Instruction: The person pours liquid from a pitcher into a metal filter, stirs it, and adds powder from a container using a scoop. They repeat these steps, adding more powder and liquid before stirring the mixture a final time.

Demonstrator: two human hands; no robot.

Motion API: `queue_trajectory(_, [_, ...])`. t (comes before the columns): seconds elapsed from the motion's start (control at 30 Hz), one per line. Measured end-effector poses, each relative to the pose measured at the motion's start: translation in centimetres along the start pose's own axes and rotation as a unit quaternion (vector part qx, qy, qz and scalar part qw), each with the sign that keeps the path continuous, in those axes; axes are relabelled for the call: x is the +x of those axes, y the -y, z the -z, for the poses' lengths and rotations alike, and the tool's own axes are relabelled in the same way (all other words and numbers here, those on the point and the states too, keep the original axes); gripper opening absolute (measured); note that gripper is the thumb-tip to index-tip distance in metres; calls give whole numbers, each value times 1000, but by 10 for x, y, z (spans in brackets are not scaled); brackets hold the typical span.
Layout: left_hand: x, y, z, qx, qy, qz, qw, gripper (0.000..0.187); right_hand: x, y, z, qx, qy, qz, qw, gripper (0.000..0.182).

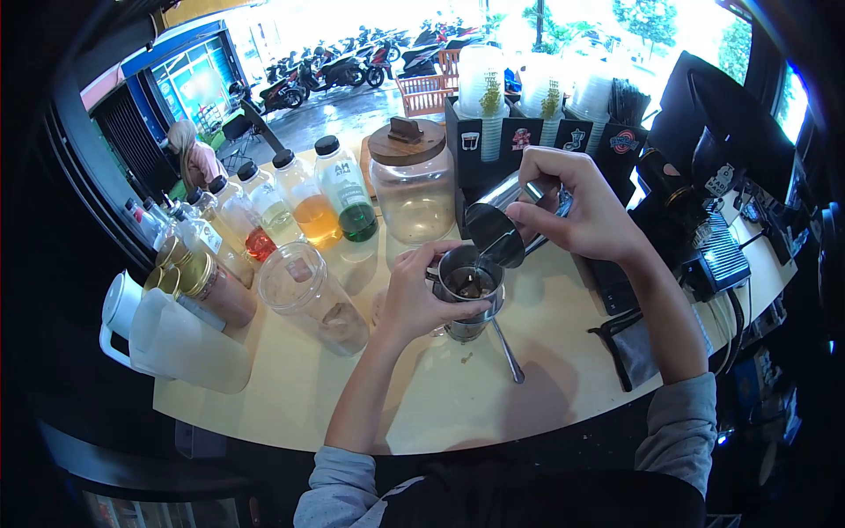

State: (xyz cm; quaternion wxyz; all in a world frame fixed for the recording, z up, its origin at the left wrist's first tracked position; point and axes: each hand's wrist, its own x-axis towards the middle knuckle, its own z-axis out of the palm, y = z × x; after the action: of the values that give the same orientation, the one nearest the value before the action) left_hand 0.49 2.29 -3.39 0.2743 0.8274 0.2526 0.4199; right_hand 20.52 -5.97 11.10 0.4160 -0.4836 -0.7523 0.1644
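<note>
A silver metal pitcher (506,233) is tipped over a round silver metal cup (458,262), a thin stream running between them.
The pour looks under way and unfinished: dark contents and liquid show inside the cup, but how much remains in the pitcher is hidden. The right hand (572,207) grips the pitcher; the left hand (414,304) is closed around the cup's side, near the middle of the pale wooden surface (422,422). A long silver metal spoon (508,354) lies just beside the cup. An open clear plastic jar (330,308) stands near the left hand, and a large clear jar with a brown wooden lid (412,198) stands behind; nothing seems to block the stream.
</note>
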Motion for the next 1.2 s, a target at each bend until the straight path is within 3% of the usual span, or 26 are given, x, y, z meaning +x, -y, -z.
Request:
queue_trajectory(0.2, [0, -1, 1, -1, 1, -3, 1000, 76, 0, -1, 1, -19, 1, 32, 999, 20])
queue_trajectory(0.5, [0, -4, 2, -13, 7, 3, 1000, 76, 2, -1, -5, 10, -7, -22, 1000, 23])
queue_trajectory(0.8, [0, -1, 0, -11, 5, 4, 1000, 76, 1, -12, -3, -71, -25, 59, 995, 21])
queue_trajectory(0.97, [-1, -2, 1, -32, 23, 62, 997, 78, -4, -5, -3, -18, -30, 21, 999, 20])
queue_trajectory(1.07, [-1, -2, 1, -4, 8, 12, 1000, 76, -5, -3, -3, -3, -18, 20, 1000, 21])
queue_trajectory(1.2, [-1, -2, 1, -7, 9, 17, 1000, 77, -4, -3, -7, -22, -16, 22, 999, 22])
